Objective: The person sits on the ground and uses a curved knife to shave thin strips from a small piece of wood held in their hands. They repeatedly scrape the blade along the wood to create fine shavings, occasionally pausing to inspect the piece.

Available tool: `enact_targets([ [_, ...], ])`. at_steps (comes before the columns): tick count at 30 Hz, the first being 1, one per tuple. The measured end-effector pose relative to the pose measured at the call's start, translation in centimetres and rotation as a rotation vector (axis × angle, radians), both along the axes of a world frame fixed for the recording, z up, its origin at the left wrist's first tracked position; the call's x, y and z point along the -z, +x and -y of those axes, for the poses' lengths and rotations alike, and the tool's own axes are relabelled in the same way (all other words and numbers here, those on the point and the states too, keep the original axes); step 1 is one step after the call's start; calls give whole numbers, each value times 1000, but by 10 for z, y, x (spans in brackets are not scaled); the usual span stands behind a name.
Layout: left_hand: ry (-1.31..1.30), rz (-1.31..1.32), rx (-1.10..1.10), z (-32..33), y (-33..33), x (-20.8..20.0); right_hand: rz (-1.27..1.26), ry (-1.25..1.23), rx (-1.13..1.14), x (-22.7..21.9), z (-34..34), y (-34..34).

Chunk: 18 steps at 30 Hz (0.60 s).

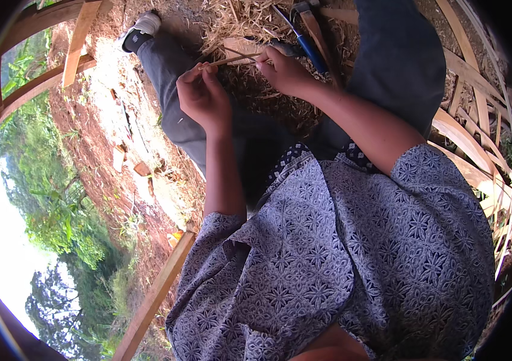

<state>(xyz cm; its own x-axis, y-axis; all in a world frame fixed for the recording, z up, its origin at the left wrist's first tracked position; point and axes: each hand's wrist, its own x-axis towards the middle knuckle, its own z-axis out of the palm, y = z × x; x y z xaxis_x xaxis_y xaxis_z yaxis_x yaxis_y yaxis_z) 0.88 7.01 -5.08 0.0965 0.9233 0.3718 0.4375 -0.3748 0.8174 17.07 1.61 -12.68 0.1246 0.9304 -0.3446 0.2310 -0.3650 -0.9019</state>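
Observation:
A thin, pale wooden stick (232, 59) spans the gap between my two hands, lying almost level. My left hand (206, 99) pinches its left end between thumb and fingers. At the other end, my right hand (285, 73) has its fingers curled round the stick. A second, darker thin line crosses near the stick; I cannot make out what it is. Just beyond my right hand lies a blue-handled tool (311, 53) with a narrow metal shaft. Next to it is a wooden-handled tool (317, 33) with a dark metal head, which looks like a hammer.
Wood shavings (238, 21) cover the ground between my legs. Cut planks and thin strips (463, 141) are piled at the right. A wooden post (156, 295) slants at lower left, beside a reddish dirt slope (96, 150) with wood offcuts. My shoe (146, 25) rests at far left.

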Motion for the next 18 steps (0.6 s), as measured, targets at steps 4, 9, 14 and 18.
enact_targets([
  [4, -32, 72, -13, 0, -2, 5, -133, 63, -59, -36, 0, -3],
  [9, 57, -100, -23, -3, 6, -6, 12, 99, 55, 28, 3, 0],
  [14, 7, -119, 0, 5, 0, -16, -107, -6, -47, -21, 8, 5],
  [18, -58, 44, 32, 1, -7, -5, -114, 46, -76, -50, 8, 1],
])
